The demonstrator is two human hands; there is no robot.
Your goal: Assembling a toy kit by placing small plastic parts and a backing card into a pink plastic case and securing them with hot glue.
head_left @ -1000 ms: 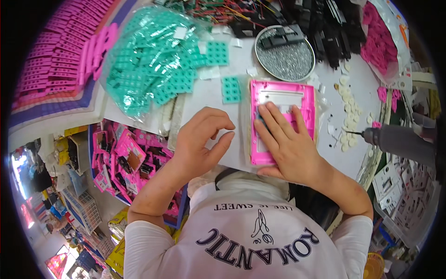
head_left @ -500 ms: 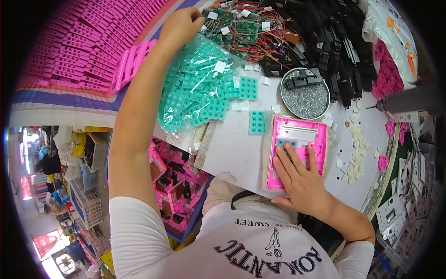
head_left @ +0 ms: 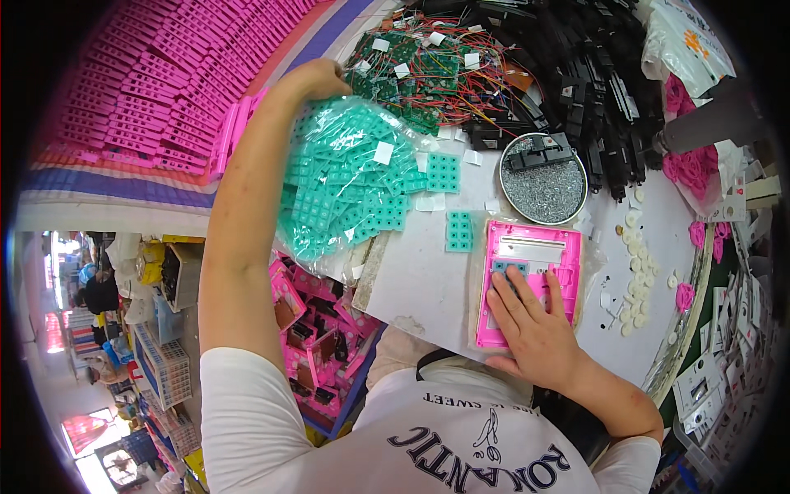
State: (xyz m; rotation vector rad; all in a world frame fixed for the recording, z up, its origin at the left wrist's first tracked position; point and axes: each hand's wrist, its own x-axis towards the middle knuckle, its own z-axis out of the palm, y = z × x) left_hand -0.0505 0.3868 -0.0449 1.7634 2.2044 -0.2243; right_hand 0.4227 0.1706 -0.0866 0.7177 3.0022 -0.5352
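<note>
My right hand (head_left: 539, 342) lies with fingers stretched over a pink plastic housing (head_left: 491, 306), its fingertips on a blue-grey rubber keypad (head_left: 511, 267) set inside. The housing rests on a clear plastic-wrapped pad. My left hand (head_left: 317, 81) reaches to the far side, fingers curled in at the left edge of a heap of green circuit boards (head_left: 440, 70) with red wires. Whatever those fingers hold is hidden. Just below that hand is a clear bag of teal rubber keypads (head_left: 341, 173). Two loose teal keypads, one nearer (head_left: 459, 231) and one farther (head_left: 444, 173), lie left of the housing.
A round tin of screws (head_left: 539, 193) with a black part on it stands beyond the housing. Black plastic parts (head_left: 584, 99) pile up behind. White round pieces (head_left: 638, 280) lie at right, near a dark power tool (head_left: 712, 123). Stacked pink housings (head_left: 148, 90) fill the far left.
My left hand has come down and slightly nearer, to the edge of the circuit boards. My right hand stays on the housing. The power tool at right has swung in its place.
</note>
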